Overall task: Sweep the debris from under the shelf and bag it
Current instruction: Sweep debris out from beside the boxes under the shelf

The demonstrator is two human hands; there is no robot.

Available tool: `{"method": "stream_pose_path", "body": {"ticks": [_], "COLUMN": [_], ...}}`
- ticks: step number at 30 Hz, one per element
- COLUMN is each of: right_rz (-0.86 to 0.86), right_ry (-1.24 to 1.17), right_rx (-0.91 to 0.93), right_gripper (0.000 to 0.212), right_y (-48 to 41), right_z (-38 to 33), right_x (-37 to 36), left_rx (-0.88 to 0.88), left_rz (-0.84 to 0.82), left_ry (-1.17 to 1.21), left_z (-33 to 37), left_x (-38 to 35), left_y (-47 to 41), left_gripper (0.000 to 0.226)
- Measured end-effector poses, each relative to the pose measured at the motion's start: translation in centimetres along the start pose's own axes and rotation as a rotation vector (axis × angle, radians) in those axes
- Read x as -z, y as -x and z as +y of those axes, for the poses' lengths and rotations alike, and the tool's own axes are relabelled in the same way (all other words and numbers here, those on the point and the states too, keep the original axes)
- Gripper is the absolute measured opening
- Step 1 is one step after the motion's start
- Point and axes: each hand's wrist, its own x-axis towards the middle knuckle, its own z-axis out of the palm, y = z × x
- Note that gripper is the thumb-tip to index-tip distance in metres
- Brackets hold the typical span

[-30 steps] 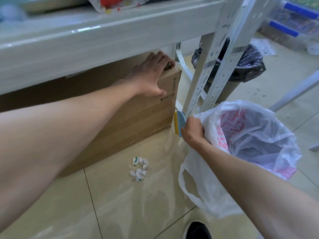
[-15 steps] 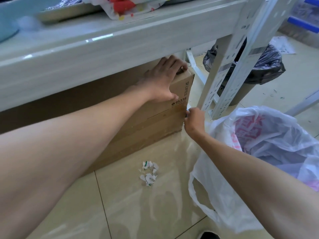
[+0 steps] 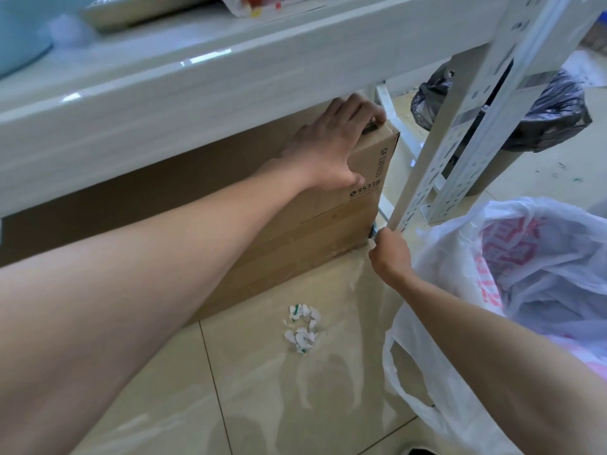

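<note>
Two hands reach under the shelf [image 3: 230, 77]; left hand [image 3: 331, 149] grips the top right corner of the box [image 3: 312, 231]; right hand [image 3: 391, 251] curls round a mostly hidden brush [image 3: 373, 232] at its bottom right corner; paper scraps [image 3: 302, 328] lie on the floor [image 3: 295, 405] before the box, near the bag [image 3: 542, 280].

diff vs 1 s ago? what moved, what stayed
The right hand has pushed the brush into the gap between the box and the shelf leg; the brush head, in plain view before, now shows only as a blue sliver. Nothing was let go. Unchanged: the left hand grips the box's top corner, the paper scraps lie in the same pile, the plastic bag is beside the right arm.
</note>
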Motion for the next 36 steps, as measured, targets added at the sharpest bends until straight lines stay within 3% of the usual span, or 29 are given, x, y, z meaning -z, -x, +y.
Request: {"method": "stream_pose_path", "body": {"ticks": [5, 19, 24, 28, 31, 36], "right_rz": [-0.029, -0.177, -0.066, 0.073, 0.131, 0.061], "right_ry": [0.214, 0.24, 0.198, 0.149, 0.127, 0.085], "right_rx": [-0.003, -0.085, -0.094, 0.015, 0.09, 0.11], "right_gripper": [0.013, 0.024, 0.019, 0.01, 0.016, 0.028], "right_y": [1.1, 4.1, 3.6, 2.7, 1.6, -0.4], "right_z": [-0.6, 0.4, -1.4, -2.9, -2.9, -1.1], "right_x": [1.2, 3.8, 4.6, 5.2, 4.9, 2.6], "left_rx": [0.002, 0.042, 0.044, 0.038, 0.03, 0.024], "left_rz": [-0.009, -0.012, -0.01, -0.005, 0.004, 0.01], "left_ry": [-0.003, 0.022, 0.029, 0.025, 0.024, 0.015], "left_z": [0.1, 0.3, 0.3, 0.2, 0.0, -0.1], "left_x": [0.1, 0.2, 0.3, 0.2, 0.1, -0.2], "left_y": [0.1, 0.1, 0.2, 0.2, 0.1, -0.2], "left_gripper": [0.082, 0.081, 0.08, 0.08, 0.081, 0.083]}}
